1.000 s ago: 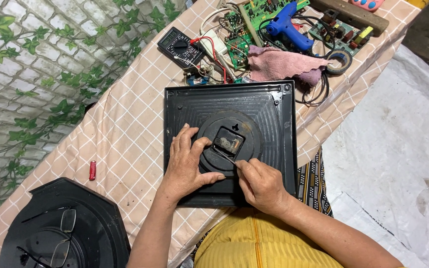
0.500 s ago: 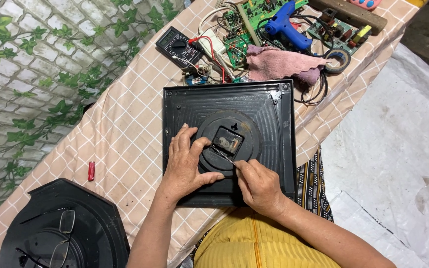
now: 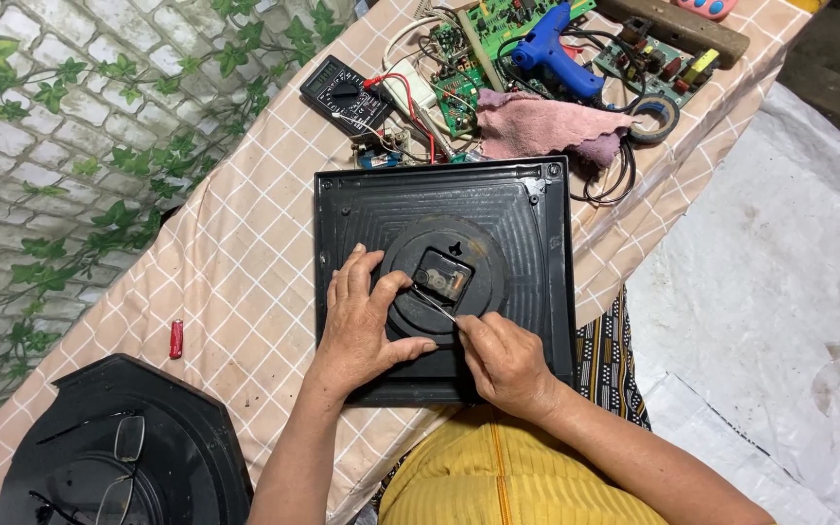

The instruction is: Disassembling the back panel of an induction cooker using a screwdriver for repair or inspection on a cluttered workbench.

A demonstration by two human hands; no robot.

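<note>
A black square clock back (image 3: 527, 243) lies face down on the checked cloth, with a round raised centre holding a small movement box (image 3: 442, 275). My left hand (image 3: 367, 326) rests flat on the round centre, fingers spread beside the movement box. My right hand (image 3: 506, 362) pinches a thin metal tool (image 3: 437, 302) whose tip touches the lower left edge of the movement box.
Behind the clock lie a pink rag (image 3: 548, 128), a blue glue gun (image 3: 554, 51), green circuit boards (image 3: 483, 24), a black multimeter (image 3: 344, 92) and a tape roll (image 3: 655, 117). A second black clock case with glasses (image 3: 119, 457) sits front left, near a small red lighter (image 3: 176, 338).
</note>
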